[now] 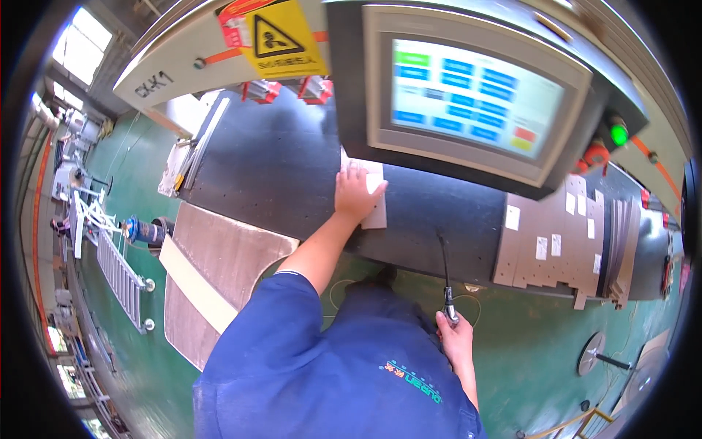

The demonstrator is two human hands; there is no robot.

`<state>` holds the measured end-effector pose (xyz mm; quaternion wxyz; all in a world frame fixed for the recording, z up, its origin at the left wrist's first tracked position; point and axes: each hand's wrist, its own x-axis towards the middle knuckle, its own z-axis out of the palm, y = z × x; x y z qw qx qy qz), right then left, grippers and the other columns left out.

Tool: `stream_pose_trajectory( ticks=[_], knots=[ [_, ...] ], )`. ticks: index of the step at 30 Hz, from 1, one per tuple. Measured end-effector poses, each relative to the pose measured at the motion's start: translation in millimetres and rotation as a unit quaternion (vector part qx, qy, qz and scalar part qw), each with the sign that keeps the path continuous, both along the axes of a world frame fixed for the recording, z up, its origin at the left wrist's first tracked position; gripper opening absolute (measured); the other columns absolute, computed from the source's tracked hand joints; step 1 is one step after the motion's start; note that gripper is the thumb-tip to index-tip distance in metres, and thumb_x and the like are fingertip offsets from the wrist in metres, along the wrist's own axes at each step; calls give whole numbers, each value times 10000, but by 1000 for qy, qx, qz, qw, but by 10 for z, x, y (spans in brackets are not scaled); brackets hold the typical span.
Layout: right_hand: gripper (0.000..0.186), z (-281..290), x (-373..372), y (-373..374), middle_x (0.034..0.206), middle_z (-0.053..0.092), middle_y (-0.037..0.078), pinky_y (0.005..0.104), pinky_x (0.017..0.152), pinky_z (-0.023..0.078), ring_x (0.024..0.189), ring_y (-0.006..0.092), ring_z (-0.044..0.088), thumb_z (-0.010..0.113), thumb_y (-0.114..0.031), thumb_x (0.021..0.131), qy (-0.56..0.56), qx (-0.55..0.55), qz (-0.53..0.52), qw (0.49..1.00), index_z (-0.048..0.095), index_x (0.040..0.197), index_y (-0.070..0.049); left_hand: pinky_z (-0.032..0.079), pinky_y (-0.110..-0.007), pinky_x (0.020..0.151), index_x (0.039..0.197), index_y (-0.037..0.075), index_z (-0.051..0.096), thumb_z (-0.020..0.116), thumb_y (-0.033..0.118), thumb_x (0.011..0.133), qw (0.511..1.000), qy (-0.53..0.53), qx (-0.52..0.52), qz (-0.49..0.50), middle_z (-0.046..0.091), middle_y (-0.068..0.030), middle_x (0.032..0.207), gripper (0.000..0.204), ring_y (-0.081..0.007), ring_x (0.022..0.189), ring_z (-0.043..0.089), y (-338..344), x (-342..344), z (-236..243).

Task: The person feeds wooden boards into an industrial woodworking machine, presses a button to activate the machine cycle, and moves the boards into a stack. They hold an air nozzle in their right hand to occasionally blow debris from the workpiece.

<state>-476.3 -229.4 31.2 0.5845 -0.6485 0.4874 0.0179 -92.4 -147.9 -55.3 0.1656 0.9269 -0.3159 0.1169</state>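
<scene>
My left hand [355,196] lies flat on a narrow pale board [374,217] with a white label [374,181] by the thumb. Its fingers are stretched out over the board, not wrapped round it. The board rests on a black machine table [270,150], its near end at the front edge, its far end partly under the control panel. Low on the right, my right hand [456,339] is closed round the handle of an air blow gun [449,298]. The gun's long thin black nozzle points up over the table's edge, apart from the board.
A control panel with a lit touchscreen [475,95] hangs above the table. Brown boards with white labels [552,241] lie overlapping on the right. At left, a large brown board [212,249] carries a pale strip [196,284]. Farther left is a grey trolley [121,271].
</scene>
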Motion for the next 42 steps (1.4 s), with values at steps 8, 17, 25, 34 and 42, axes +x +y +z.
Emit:
stream_pose_trajectory(
  ticks=[8, 17, 25, 34, 42],
  knots=[
    [410, 225, 401, -85, 701, 635, 152, 373, 690, 483, 670, 267, 619, 689, -399, 873, 126, -61, 106, 984, 647, 885, 9, 273, -505, 1132, 1252, 3, 530, 690, 495, 773, 999, 19, -30, 18, 487, -214, 1338, 705, -395, 1319, 380, 186, 115, 108],
    [382, 336, 316, -346, 712, 639, 167, 373, 691, 482, 671, 281, 618, 693, -375, 879, 81, -100, 198, 972, 654, 894, 5, 238, -547, 1142, 1285, 35, 490, 693, 407, 754, 998, 46, -8, 33, 441, -207, 1398, 679, -405, 1341, 356, 441, 15, 105],
    [384, 248, 67, -380, 665, 611, 119, 362, 657, 467, 636, 181, 558, 699, -355, 886, 68, -33, 226, 971, 617, 842, 18, 239, -550, 1146, 1303, 47, 482, 701, 379, 739, 997, 55, -3, 49, 444, -185, 1399, 690, -395, 1368, 322, 558, -190, 169],
    [375, 277, 500, -339, 657, 591, 103, 348, 645, 454, 634, 158, 526, 695, -344, 892, 77, -48, 236, 967, 609, 833, 16, 230, -575, 1136, 1314, 46, 489, 693, 412, 746, 997, 8, -7, 72, 435, -205, 1408, 706, -413, 1350, 329, 769, 232, 55],
    [381, 335, 1387, -27, 643, 572, 65, 345, 623, 436, 627, 150, 516, 703, -338, 885, 56, -87, 237, 966, 597, 821, 22, 233, -558, 1128, 1293, 30, 493, 670, 358, 761, 996, 23, -11, 89, 435, -209, 1394, 650, -412, 1345, 325, 1067, 1069, 118]
  ],
)
